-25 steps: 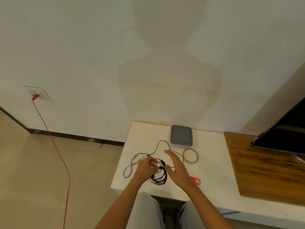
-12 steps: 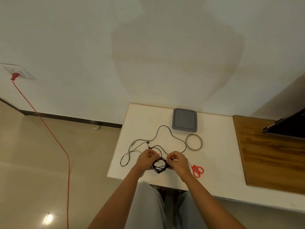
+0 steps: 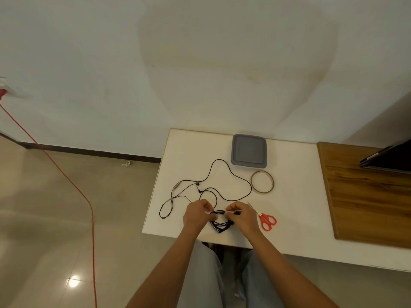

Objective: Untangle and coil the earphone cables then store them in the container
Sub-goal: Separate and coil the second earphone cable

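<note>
White tabletop (image 3: 295, 201), bare wall behind: coil held at the near edge.
Left hand (image 3: 196, 215) and right hand (image 3: 243, 215) both pinch the black coil (image 3: 220, 225) between them, fingers curled, level with each other. Coil's top strand runs left-right. Loose cable (image 3: 233, 174) sprawls beyond the hands; container (image 3: 248, 152) lies farther back and right, nearer the right hand.

Can't resolve the white bit (image 3: 231, 211) in right hand's (image 3: 243, 215) pinch. Can't see top of coiled cable bundle (image 3: 220, 225) behind left hand (image 3: 196, 213). Losing dark flat device (image 3: 391, 158), wooden board (image 3: 367, 196) and table's (image 3: 289, 218) right edge past the frame. Same for red cord's (image 3: 73, 187) plug, left side. Can't identify floor speck (image 3: 126, 164).
</note>
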